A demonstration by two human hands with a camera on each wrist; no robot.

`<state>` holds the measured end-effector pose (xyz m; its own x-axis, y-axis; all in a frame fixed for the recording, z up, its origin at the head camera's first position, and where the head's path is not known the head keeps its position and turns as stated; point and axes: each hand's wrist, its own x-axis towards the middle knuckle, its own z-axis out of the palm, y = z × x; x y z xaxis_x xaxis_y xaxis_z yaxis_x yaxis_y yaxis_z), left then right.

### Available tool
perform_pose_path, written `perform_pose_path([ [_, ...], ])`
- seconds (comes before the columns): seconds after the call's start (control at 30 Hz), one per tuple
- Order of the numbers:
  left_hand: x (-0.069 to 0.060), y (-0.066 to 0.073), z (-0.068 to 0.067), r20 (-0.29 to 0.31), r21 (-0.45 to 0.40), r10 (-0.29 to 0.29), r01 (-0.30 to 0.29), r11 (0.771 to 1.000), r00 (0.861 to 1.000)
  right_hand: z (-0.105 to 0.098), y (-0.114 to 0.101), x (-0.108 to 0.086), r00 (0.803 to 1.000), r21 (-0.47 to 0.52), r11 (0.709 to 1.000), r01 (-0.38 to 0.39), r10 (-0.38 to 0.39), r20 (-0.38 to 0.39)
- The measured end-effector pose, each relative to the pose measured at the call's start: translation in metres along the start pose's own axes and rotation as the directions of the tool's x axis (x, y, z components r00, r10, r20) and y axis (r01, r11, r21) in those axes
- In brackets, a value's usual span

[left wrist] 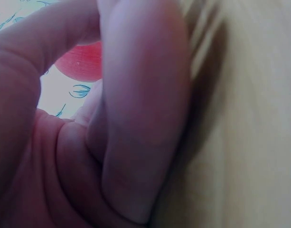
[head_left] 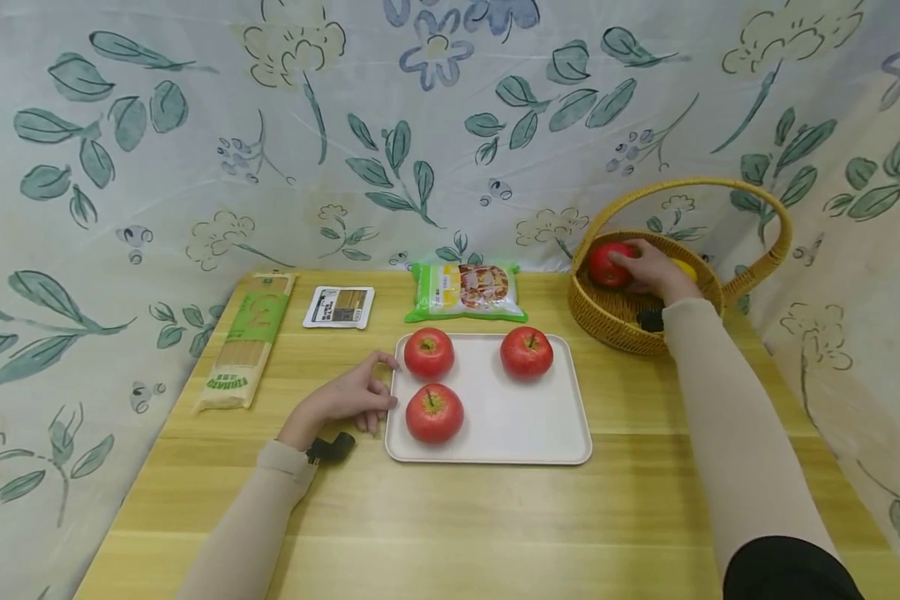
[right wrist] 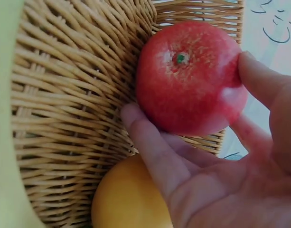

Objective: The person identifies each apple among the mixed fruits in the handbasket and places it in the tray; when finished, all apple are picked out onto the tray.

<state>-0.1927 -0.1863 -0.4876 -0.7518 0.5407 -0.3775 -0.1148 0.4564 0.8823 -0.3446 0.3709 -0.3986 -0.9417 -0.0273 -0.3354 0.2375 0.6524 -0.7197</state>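
My right hand [head_left: 654, 271] reaches into the wicker basket [head_left: 607, 321] and grips a red apple [right wrist: 192, 78] between thumb and fingers. A yellow round fruit [right wrist: 131, 194] lies below that hand in the basket, partly hidden by it. On the white tray [head_left: 510, 417] sit three red apples: a back left apple [head_left: 429, 353], a front left apple [head_left: 434, 413] and a back right apple [head_left: 527, 353]. Beside the tray's left edge, my left hand [head_left: 348, 396] rests with loosely bent fingers, its fingertips at the rim. No object shows within its fingers in the left wrist view.
A green and white food bag [head_left: 467, 292] lies behind the tray. Farther left are a small flat packet [head_left: 339, 307] and a long noodle pack [head_left: 247, 342]. The basket's tall handle [head_left: 690, 182] arches over the right hand. A floral cloth [head_left: 435, 125] hangs behind the wooden table [head_left: 480, 533].
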Motion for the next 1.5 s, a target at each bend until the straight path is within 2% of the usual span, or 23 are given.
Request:
perform_pose_path([
  [0.13, 0.001, -0.001, 0.001, 0.005, -0.008, -0.009, 0.009, 1.000, 1.000, 0.000, 0.002, -0.002, 1.000, 0.081, 0.996, 0.026, -0.026, 0.001],
  [0.3, 0.001, -0.001, 0.001, 0.008, -0.007, -0.010, 0.010, 1.000, 1.000, -0.005, -0.003, -0.008, 0.998, 0.228, 0.973, 0.049, -0.056, 0.029],
  [0.57, -0.001, 0.000, 0.001, 0.006, -0.006, -0.011, 0.011, 1.000, 1.000, -0.011, -0.010, -0.031, 0.998, 0.308, 0.950, 0.054, -0.055, -0.006],
  [0.87, 0.000, -0.003, 0.002, 0.013, -0.006, 0.004, -0.004, 1.000, 1.000, -0.001, -0.007, -0.071, 0.988, 0.271, 0.952, 0.140, -0.117, -0.098],
  [1.0, 0.000, -0.003, 0.003, 0.017, -0.003, 0.010, -0.010, 1.000, 1.000, 0.009, -0.008, -0.091, 0.978, 0.271, 0.943, 0.192, -0.160, -0.135],
  [1.17, 0.000, -0.003, 0.003, 0.015, -0.008, 0.005, -0.005, 1.000, 1.000, 0.024, -0.011, -0.114, 0.972, 0.320, 0.919, 0.229, -0.195, -0.134],
  [1.33, 0.002, -0.003, 0.002, 0.009, -0.011, 0.008, -0.008, 1.000, 1.000, 0.036, -0.012, -0.133, 0.971, 0.304, 0.924, 0.232, -0.204, -0.122],
  [1.43, 0.002, -0.002, 0.002, 0.006, -0.007, 0.012, -0.012, 1.000, 1.000, 0.046, -0.010, -0.141, 0.959, 0.314, 0.908, 0.278, -0.242, -0.149],
  [1.5, 0.003, -0.001, 0.001, 0.004, -0.004, 0.010, -0.010, 1.000, 1.000, 0.053, -0.008, -0.145, 0.944, 0.340, 0.883, 0.325, -0.282, -0.169],
])
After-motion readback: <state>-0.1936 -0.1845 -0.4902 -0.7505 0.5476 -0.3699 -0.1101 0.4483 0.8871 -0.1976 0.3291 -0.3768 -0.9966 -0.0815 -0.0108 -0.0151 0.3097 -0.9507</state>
